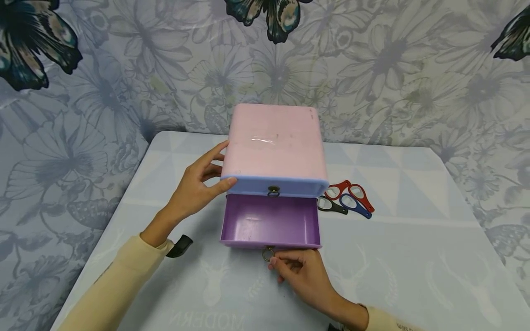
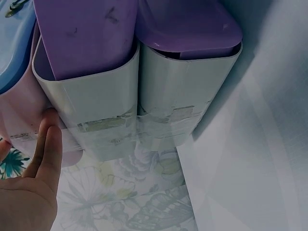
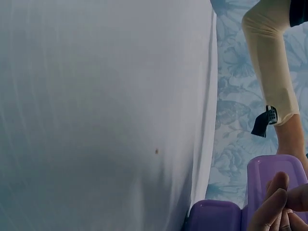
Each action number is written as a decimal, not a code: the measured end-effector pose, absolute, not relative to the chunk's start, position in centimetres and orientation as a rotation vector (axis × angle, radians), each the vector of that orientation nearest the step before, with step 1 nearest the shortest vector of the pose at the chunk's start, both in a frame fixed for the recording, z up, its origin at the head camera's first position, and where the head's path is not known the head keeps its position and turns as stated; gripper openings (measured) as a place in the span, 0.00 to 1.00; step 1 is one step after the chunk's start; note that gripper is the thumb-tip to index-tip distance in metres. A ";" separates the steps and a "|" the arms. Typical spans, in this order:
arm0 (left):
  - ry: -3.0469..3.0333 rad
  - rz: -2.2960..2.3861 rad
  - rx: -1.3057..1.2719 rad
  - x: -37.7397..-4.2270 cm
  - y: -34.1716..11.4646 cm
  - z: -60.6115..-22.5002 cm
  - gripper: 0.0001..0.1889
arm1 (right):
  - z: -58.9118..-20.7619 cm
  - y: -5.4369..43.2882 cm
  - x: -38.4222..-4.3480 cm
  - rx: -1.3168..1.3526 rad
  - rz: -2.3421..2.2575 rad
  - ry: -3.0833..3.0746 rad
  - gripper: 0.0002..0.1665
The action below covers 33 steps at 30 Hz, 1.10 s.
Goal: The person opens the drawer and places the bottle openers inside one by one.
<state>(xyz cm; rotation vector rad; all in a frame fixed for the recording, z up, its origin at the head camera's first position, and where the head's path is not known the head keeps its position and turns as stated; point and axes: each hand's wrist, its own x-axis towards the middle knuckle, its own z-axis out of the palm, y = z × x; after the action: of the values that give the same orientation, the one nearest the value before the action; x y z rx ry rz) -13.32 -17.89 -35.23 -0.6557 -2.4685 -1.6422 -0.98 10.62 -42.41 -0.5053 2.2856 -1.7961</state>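
A small drawer cabinet (image 1: 275, 138) with a pink top stands on the table. Its blue top drawer (image 1: 248, 184) is in, while the purple drawer (image 1: 269, 220) below is pulled out and bare inside. My left hand (image 1: 190, 186) rests against the cabinet's left side, fingers extended and thumb on the blue front. In the left wrist view, straight fingers (image 2: 50, 149) press the pink side wall. With thumb and index finger, my right hand (image 1: 304, 276) pinches the ring pull (image 1: 268, 254) on the purple front. Another purple drawer (image 3: 214, 216) shows in the right wrist view.
Several small magnifying glasses (image 1: 366, 202) in red, blue and black lie right of the cabinet. A pale patterned table (image 1: 414, 257) reaches back to a flowered wall (image 1: 372, 92) with butterfly decorations. Clear tape (image 2: 159, 127) runs across the cabinet's side.
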 end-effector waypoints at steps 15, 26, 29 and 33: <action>-2.472 -1.641 -0.644 -13.1 -17.7 -35.1 0.42 | -42.7 10.6 0.1 -0.479 -1.816 2.238 0.12; -2.457 -1.632 -0.662 -13.4 -17.5 -35.1 0.42 | -42.7 11.2 0.6 -0.471 -1.842 2.203 0.12; -2.463 -1.635 -0.653 -13.4 -17.5 -35.1 0.42 | -42.8 11.2 0.6 -0.471 -1.850 2.192 0.12; -2.468 -1.632 -0.655 -13.5 -17.5 -35.1 0.41 | -42.9 11.2 0.5 -0.435 -1.836 2.182 0.13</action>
<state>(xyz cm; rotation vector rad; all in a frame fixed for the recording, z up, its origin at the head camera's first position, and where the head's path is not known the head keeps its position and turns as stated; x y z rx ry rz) -13.46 -17.50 -35.08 -0.6545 -2.4680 -1.6315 0.47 11.19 -42.88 -0.4348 2.1823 -1.8360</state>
